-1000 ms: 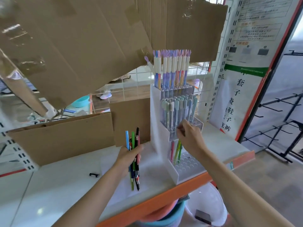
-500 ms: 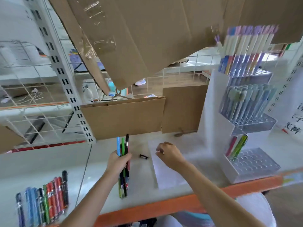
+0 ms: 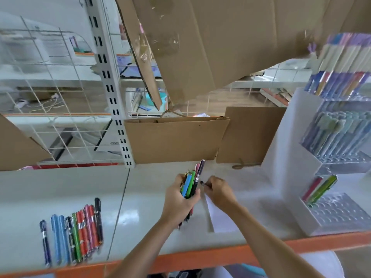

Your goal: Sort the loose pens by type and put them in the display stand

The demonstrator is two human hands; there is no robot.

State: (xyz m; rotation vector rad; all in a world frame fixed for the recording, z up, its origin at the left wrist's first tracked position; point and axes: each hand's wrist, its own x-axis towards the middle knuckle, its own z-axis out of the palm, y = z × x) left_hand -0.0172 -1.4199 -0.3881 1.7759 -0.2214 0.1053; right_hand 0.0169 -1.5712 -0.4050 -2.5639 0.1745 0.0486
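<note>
Single head-worn wide-angle view, forward and down, close over the white shelf (image 3: 60, 189).

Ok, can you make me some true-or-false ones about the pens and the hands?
1. The left hand holds a bunch of pens. True.
2. The display stand is on the left side of the shelf. False: it stands on the right.
3. A row of loose pens lies on the shelf to the left. True.
4. The bottom tier of the stand is packed full of pens. False: only a few pens stand there, most holes are free.
5. The right hand pinches a small dark piece. True.
</note>
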